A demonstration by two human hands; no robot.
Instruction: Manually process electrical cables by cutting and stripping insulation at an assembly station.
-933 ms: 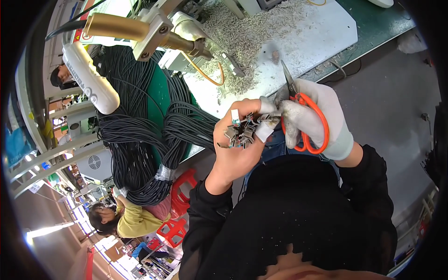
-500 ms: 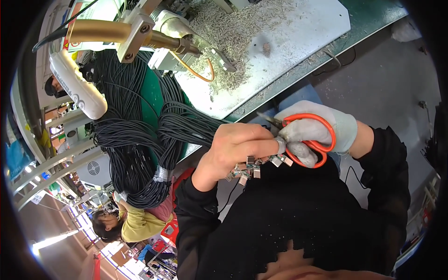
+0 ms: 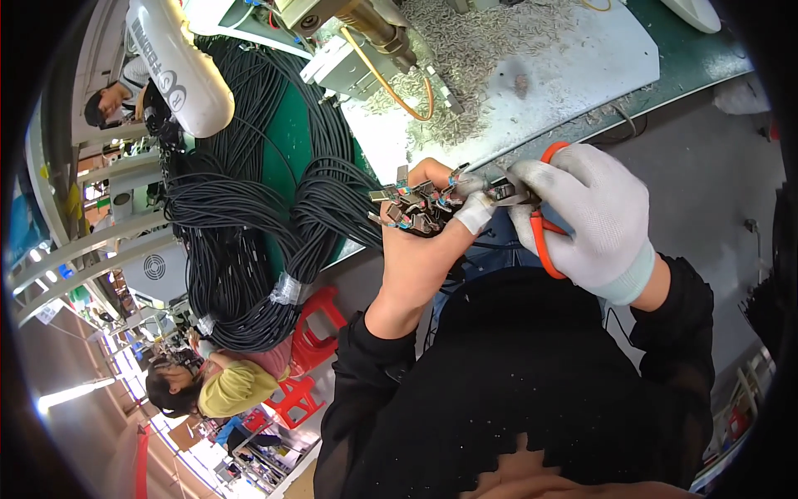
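Note:
My left hand point(image 3: 416, 262), with tape around its thumb and a covered fingertip, is closed around a bunch of cable ends with small metal plug connectors point(image 3: 414, 200). Coloured wires show at several of the connectors. In a white knit glove, my right hand point(image 3: 594, 216) grips scissors point(image 3: 543, 243) with orange-red handles. The short blades meet one connector point(image 3: 500, 192) by my left fingertips. Whether the blades touch its metal or its wires is too small to tell.
Thick coils of black cable point(image 3: 237, 224) lie at the left on a green surface. Beyond my hands, metal scraps point(image 3: 474, 100) cover part of a white board point(image 3: 565, 91), under a machine head point(image 3: 366, 41). Red stools point(image 3: 316, 328) and a seated person point(image 3: 233, 387) are at lower left.
My left hand has turned over, so the connectors now face up. The scissors have swung round, and their blades have come to a connector. The whole view has shifted slightly.

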